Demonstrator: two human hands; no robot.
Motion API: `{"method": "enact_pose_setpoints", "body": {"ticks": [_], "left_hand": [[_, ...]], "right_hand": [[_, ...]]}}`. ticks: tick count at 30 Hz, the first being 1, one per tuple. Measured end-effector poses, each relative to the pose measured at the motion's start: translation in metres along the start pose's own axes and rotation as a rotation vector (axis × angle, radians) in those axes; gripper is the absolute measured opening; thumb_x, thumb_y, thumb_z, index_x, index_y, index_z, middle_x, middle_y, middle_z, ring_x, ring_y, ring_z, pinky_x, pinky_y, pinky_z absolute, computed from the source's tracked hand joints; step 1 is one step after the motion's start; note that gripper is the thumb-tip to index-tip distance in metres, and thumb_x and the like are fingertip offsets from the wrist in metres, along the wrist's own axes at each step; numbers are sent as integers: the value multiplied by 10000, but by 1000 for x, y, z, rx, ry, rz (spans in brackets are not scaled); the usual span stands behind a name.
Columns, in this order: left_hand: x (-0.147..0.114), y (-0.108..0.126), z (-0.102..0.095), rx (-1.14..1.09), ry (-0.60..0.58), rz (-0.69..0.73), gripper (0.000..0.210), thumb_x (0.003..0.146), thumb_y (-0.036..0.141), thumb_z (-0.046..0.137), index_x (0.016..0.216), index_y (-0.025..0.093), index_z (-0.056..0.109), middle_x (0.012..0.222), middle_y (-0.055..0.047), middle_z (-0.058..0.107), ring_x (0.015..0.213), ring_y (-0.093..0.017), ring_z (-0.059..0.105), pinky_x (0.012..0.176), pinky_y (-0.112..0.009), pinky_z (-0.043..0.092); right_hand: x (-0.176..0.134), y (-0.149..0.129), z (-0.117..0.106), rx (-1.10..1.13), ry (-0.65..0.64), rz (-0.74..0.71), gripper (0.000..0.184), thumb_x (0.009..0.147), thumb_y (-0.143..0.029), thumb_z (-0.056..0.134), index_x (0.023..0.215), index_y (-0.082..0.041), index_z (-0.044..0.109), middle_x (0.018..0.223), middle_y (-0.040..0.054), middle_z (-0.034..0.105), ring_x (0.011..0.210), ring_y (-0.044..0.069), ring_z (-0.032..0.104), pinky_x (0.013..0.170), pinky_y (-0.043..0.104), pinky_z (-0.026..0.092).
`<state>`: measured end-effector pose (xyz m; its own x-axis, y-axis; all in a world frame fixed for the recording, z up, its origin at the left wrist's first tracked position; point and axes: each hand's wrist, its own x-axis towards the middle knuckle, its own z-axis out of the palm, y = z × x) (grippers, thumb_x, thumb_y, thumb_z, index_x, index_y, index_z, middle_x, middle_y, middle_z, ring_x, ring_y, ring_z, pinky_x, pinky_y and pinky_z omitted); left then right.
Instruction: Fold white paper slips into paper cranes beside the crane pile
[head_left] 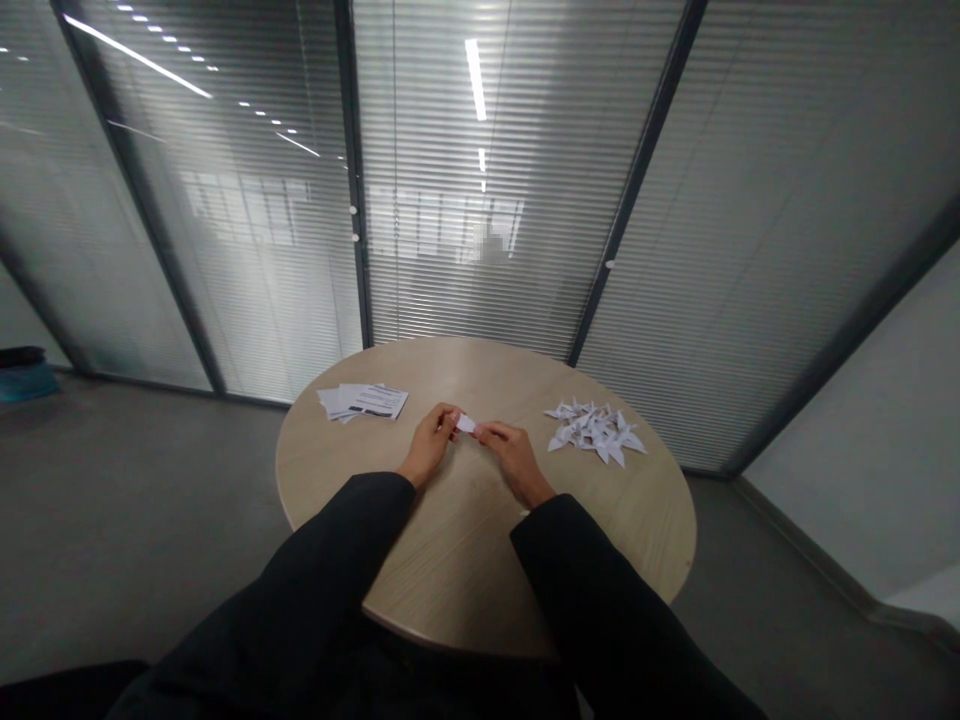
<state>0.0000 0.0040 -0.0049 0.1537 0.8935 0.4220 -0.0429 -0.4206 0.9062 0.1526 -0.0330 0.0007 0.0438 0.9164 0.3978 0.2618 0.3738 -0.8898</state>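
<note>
Between my two hands is a small piece of folded white paper (466, 424), held over the middle of the round table. My left hand (435, 436) pinches its left end with fingers and thumb. On the other side, my right hand (514, 455) closes its fingertips on the right end. The exact folds are too small to make out. To the right lies a pile of folded white paper pieces (595, 430) with pointed tips, like origami. A loose stack of printed paper sheets (363, 401) rests left of my left hand.
The round wooden table (465, 590) stands against a glass partition with blinds (480, 270) and dark frames. A white wall (885, 440) is at the right. On the floor at the far left sits a blue and black object (26, 375).
</note>
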Motion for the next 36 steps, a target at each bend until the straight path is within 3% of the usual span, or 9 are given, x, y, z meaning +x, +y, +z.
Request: {"method": "enact_pose_setpoints", "body": {"ticks": [10,19,29,36], "left_hand": [[0,-5,0,2,57,-18,261,757,392,608,878,162,580,730,-14,569,671,-128,529,528,-210,449],[1,-9,0,23,-47,9,308,759,397,608,928,144,658,793,-39,641,593,-107,541,584,-240,462],[0,-3,2,35,-154,28,325,771,426,603,925,157,699,962,-89,707,850,-194,632,731,-296,505],[-3,3,3,-70,-184,-52,461,778,541,566,932,129,704,923,-101,709,791,-196,639,694,-304,518]], "right_hand": [[0,0,1,46,33,40,222,662,-408,704,689,-189,731,688,19,688,691,182,596,696,303,424],[-2,0,3,264,-45,149,259,602,-420,758,673,-184,682,663,0,662,654,154,580,675,286,440],[-5,-3,5,495,-181,135,302,572,-425,802,683,-193,643,826,29,682,828,204,634,841,368,493],[-3,-3,5,544,-176,164,260,634,-412,760,714,-187,659,867,38,678,766,165,611,839,357,498]]}}
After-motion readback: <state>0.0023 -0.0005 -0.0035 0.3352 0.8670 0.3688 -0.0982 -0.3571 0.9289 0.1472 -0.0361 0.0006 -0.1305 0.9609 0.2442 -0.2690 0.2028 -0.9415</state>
